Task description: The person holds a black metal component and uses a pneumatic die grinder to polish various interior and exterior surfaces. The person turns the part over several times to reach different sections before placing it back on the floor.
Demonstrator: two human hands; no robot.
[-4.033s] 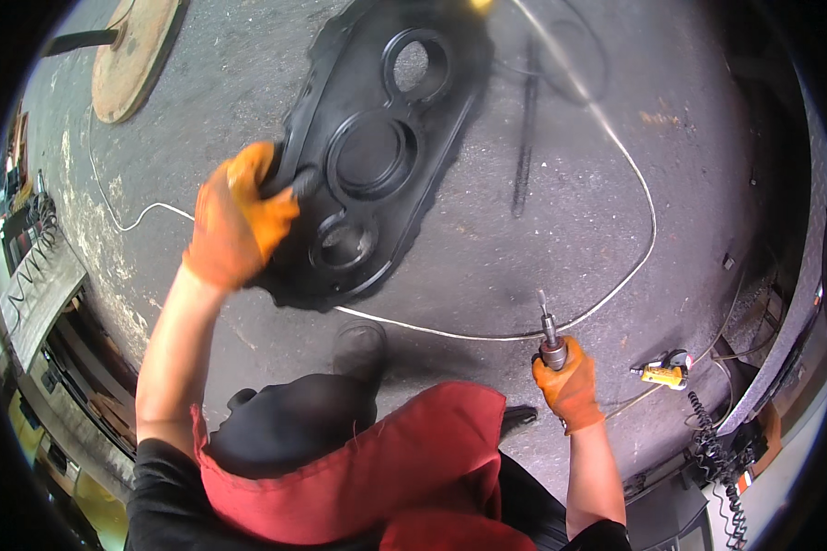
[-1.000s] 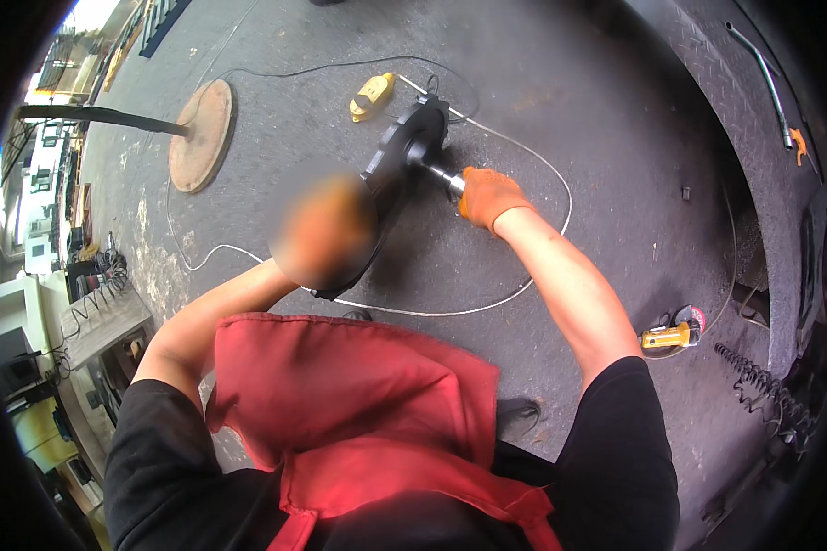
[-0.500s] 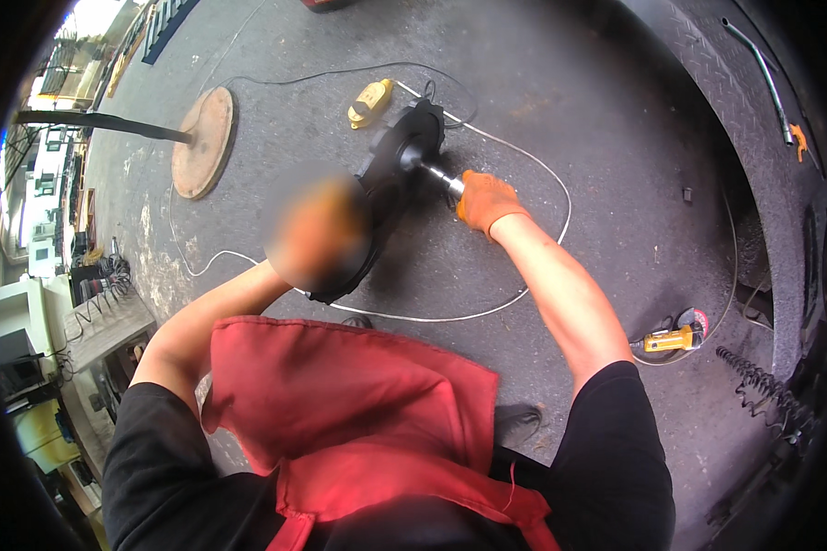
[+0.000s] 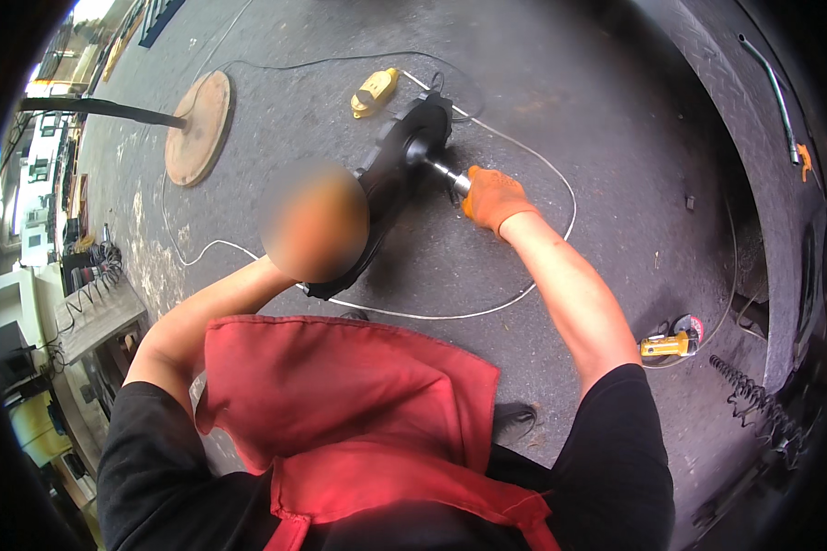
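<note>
— What's that black thing?

— A black cover plate (image 4: 390, 184), flat, toothed along its top rim, standing on edge on the concrete floor (image 4: 616, 138).

— And the hands?

— The right hand (image 4: 492, 197), orange-gloved, has its fingers wrapped round a metal-shafted tool (image 4: 443, 171) pressed into the plate. The left hand (image 4: 314, 234) is blurred out; can't tell its fingers.

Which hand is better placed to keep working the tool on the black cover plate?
Right. The right hand, in an orange glove, grips the metal tool set against the black cover plate. The left hand is blurred out at the plate's near edge and seems only to steady it.
</note>
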